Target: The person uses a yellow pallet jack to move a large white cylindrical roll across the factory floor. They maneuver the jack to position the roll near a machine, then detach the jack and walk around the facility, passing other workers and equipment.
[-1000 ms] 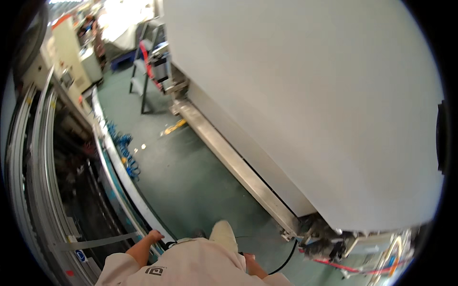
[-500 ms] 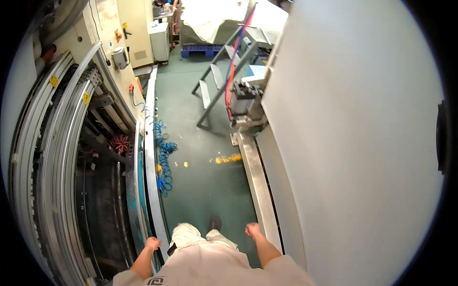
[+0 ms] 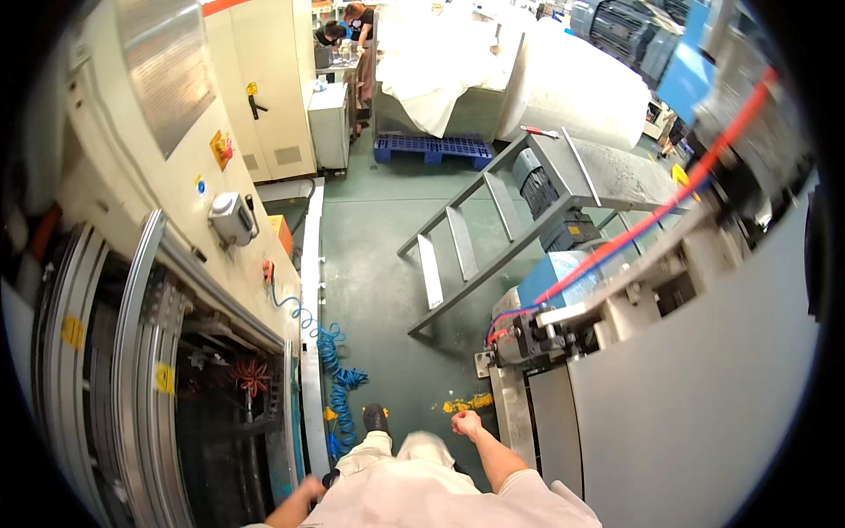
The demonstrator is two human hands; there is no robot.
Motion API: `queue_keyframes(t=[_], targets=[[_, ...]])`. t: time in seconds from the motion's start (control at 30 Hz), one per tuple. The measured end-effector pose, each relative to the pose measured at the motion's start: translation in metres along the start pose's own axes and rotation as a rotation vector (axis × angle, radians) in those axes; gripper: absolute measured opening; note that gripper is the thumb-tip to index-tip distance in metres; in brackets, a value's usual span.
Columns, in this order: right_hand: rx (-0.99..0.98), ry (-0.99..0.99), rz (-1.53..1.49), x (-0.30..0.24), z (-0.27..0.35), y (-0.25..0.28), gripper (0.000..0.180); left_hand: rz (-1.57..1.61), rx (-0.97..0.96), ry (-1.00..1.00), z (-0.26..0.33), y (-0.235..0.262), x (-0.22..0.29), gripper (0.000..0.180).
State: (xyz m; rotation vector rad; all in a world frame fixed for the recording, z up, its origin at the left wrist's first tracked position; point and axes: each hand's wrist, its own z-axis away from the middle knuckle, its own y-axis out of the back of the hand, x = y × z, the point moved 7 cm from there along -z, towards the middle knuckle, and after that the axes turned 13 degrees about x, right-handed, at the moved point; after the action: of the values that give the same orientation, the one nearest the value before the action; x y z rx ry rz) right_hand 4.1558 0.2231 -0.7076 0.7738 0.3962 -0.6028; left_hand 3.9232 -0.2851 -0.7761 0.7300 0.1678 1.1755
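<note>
My right hand (image 3: 466, 424) hangs in front of my body above the green floor, its fingers curled into a loose fist with nothing visible in them. Low at the left, my left hand (image 3: 308, 490) is beside my hip, close to a metal rail; motion blurs its fingers. Neither hand touches any equipment that I can see. A coiled blue air hose (image 3: 331, 361) lies on the floor ahead of my left foot. Farther ahead on the right stands a grey metal step ladder (image 3: 459, 245) with a platform.
A machine with aluminium profiles (image 3: 132, 370) lines the left, beside a cream cabinet (image 3: 264, 97). On the right are a grey panel (image 3: 687, 414) and red and blue hoses (image 3: 616, 242). Ahead, a blue pallet (image 3: 431, 150) lies below white sheeting (image 3: 440, 79). Two people (image 3: 352, 26) bend at a far bench.
I have walked forward along the aisle; the ladder, cabinet and coiled hose are nearer. My left foot is now in front, and my left hand has moved back toward my hip.
</note>
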Motion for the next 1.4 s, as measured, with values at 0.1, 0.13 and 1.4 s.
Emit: queue_keyframes(t=[0.1, 0.13, 1.4], targets=[[0.033, -0.075, 0.079, -0.008, -0.050, -0.008, 0.013, 0.148, 0.425, 0.107, -0.115, 0.188, 0.056, 0.027], [0.060, -0.128, 0.079, -0.016, -0.067, -0.011, 0.010, 0.203, 0.517, 0.015, -0.139, 0.257, 0.098, 0.026], [0.367, -0.477, -0.765, -0.876, -0.878, 0.138, 0.008, -0.014, 0.290, -0.588, -1.080, 1.184, 1.132, 0.022]])
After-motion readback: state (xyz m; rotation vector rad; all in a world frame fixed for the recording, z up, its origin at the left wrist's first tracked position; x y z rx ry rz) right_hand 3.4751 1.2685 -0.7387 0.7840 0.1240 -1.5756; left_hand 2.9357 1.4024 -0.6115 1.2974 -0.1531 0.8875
